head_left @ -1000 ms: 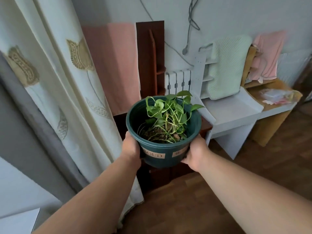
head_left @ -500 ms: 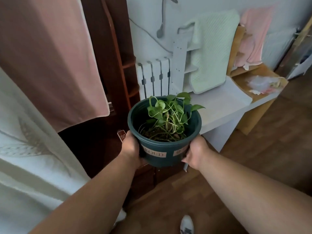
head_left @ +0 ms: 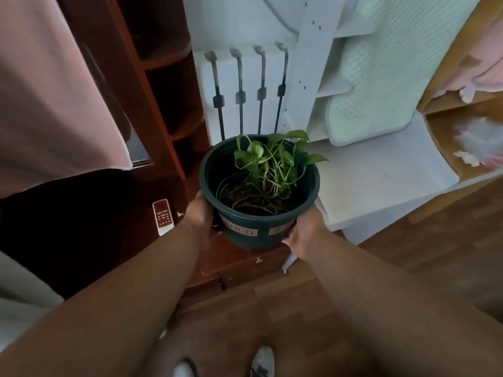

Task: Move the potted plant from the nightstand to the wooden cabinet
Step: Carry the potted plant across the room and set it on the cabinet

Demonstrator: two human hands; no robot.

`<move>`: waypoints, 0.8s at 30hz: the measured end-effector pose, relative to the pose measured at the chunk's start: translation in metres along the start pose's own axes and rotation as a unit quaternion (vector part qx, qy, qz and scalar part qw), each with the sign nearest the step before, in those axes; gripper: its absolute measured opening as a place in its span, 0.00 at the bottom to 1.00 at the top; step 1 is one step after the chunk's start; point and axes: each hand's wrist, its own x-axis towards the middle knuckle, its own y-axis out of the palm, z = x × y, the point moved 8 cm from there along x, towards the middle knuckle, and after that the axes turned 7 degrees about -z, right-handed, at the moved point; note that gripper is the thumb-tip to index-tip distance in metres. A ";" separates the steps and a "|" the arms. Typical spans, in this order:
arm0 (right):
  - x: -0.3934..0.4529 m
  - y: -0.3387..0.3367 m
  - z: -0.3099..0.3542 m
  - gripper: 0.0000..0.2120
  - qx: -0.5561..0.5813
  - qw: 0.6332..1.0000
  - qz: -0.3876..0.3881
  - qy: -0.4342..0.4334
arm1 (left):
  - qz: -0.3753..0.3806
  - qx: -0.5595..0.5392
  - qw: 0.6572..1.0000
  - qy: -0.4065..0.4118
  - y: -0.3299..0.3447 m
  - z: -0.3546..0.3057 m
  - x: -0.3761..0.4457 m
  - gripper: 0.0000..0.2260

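Observation:
The potted plant [head_left: 258, 210] is a dark green plastic pot with a small leafy vine and pale labels on its side. My left hand [head_left: 200, 216] grips its left wall and my right hand [head_left: 304, 232] grips its right wall. The pot is upright, over the right front corner of the dark wooden cabinet [head_left: 114, 240]; whether its base touches the top I cannot tell. The nightstand is out of view.
A white remote control [head_left: 162, 217] lies on the cabinet top left of the pot. Dark wooden shelves [head_left: 174, 85] rise behind. A pink cloth [head_left: 54, 91] hangs at left. A white desk [head_left: 381, 186] stands to the right, wooden floor [head_left: 435, 254] below.
I have stepped closer to the cabinet and the view has tilted down. The pot, still in both hands, has come lower over the cabinet's corner. The curtain has slid out of view.

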 end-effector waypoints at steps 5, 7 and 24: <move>0.035 -0.001 -0.001 0.28 0.002 0.999 -0.035 0.039 | 0.012 0.046 0.999 -0.020 0.022 0.011 0.039 0.20; 0.047 -0.001 -0.001 0.28 0.011 0.998 -0.047 0.040 | 0.016 0.050 0.998 -0.028 0.027 0.014 0.051 0.22; 0.087 0.028 0.018 0.20 -0.062 0.993 -0.098 -0.024 | 0.033 -0.003 0.999 -0.014 0.035 -0.026 0.121 0.23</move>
